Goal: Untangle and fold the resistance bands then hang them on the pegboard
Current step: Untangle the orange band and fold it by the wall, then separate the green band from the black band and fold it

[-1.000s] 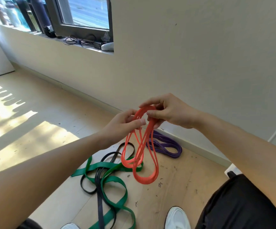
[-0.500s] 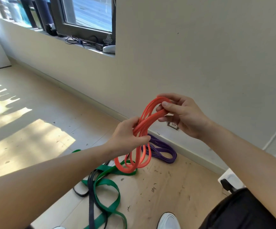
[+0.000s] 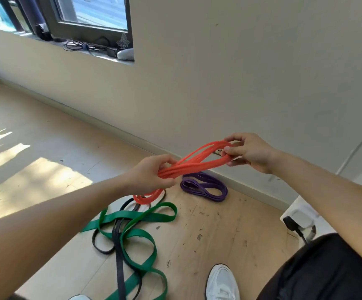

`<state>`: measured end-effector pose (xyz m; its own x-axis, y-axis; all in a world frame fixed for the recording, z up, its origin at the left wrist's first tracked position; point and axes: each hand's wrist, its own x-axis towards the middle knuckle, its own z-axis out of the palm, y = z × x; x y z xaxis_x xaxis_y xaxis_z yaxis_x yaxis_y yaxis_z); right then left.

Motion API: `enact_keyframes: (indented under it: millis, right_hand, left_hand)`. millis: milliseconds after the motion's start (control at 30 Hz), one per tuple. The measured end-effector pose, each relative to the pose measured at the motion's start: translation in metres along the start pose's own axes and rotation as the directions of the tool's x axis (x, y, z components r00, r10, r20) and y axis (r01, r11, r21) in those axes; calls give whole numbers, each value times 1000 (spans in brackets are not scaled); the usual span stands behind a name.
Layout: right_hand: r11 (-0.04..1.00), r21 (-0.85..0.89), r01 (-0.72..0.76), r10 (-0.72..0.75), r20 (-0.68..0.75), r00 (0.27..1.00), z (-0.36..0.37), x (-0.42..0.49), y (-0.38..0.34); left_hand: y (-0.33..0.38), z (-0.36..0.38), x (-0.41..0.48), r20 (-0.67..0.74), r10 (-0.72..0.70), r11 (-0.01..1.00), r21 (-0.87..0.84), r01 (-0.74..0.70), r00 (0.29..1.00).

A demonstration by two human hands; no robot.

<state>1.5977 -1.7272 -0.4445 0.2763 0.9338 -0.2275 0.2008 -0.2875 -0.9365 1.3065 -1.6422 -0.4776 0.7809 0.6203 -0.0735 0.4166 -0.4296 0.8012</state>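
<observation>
progress: early, we judge | orange band (image 3: 194, 163) bunched in loops, left hand (image 3: 151, 175) curled round one end, right hand (image 3: 248, 151) pinching the other | purple band (image 3: 203, 187) coiled by wall | green band (image 3: 132, 219) and black band (image 3: 119, 256) tangled on floor (image 3: 219, 234) | we see no pegboard, nothing hung

The green band (image 3: 158, 217) and black band (image 3: 119, 265) run off the bottom edge; the left hand (image 3: 147, 174) hides part of the orange band (image 3: 197, 161).
</observation>
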Motion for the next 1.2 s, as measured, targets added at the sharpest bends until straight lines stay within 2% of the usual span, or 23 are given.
enact_keyframes:
  millis: [133,233,300,400,467,600,767,933,1067,1200]
  right_hand:
    - [935,-334,-119,138,36,990,-2,24,40]
    - [853,-476,-216,256,21,966,3,44,71]
    - [855,-447,-265,276,-42,960,6,58,93]
    - [910,-303,-282,249,-141,958,16,66,133]
    - [930,-194,-313,281,-175,943,21,68,171]
    - [910,12,-414,403,-264,876,27,73,246]
    - [887,140,-440,452,-456,767,29,93,316]
    - [870,129,-476,460,-558,691,31,101,372]
    - [849,71,-524,437,-652,620,32,103,406]
    - [822,-32,-569,389,-697,602,22,107,449]
  left_hand:
    - [-17,6,24,162,-138,986,115,120,977]
    - [-38,29,50,247,-220,970,156,185,944]
    - [-63,53,64,248,-239,969,129,213,939]
    - [-107,86,70,233,-260,966,69,250,937]
    - [-137,106,75,242,-295,955,49,293,924]
    - [-172,143,99,232,-323,945,29,326,917]
    - [-196,177,154,220,-318,948,62,312,922]
    - [-220,200,203,237,-296,945,211,248,925]
    - [-231,215,225,281,-271,907,394,146,921]
    - [-243,225,223,194,-221,868,487,102,956]
